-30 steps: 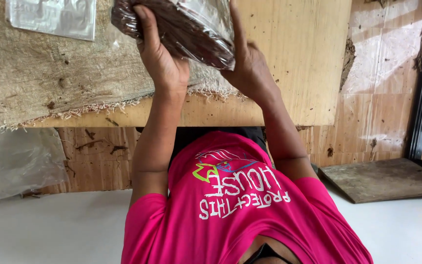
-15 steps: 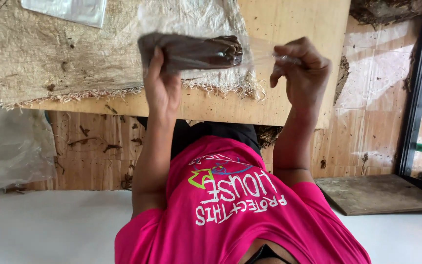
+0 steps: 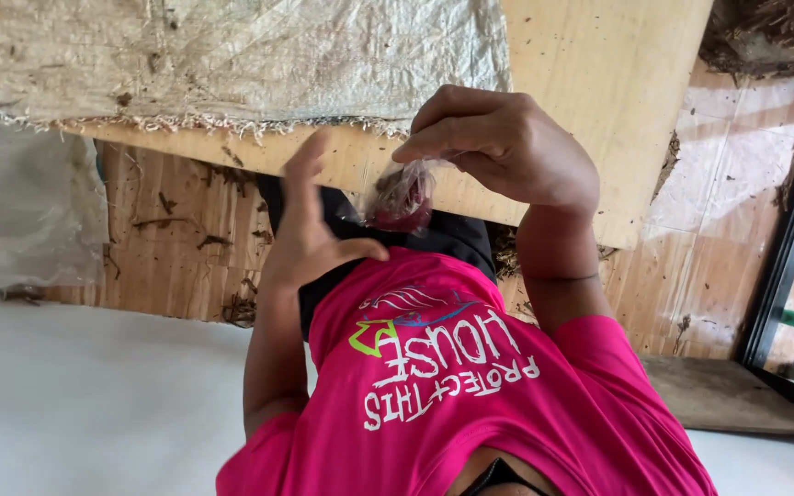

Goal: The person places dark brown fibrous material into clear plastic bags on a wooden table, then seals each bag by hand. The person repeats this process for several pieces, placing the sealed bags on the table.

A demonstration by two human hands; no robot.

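Bright pink shirt (image 3: 470, 404), pale woven sack (image 3: 232, 55), tan plywood board (image 3: 599, 83)

Left hand (image 3: 310, 230) now off the bag (image 3: 402, 195), open; bag apparently bunched in right hand (image 3: 498, 147)

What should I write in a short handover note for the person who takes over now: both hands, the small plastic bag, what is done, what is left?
Left hand: open, fingers spread, holds nothing, close beside the bag.
Right hand: pinches the top of the small clear plastic bag with dark red contents, which hangs free in the air.
Pale woven sack lies on the light plywood board in front.
Done: bag is in hand.
Left: bag not yet set down.
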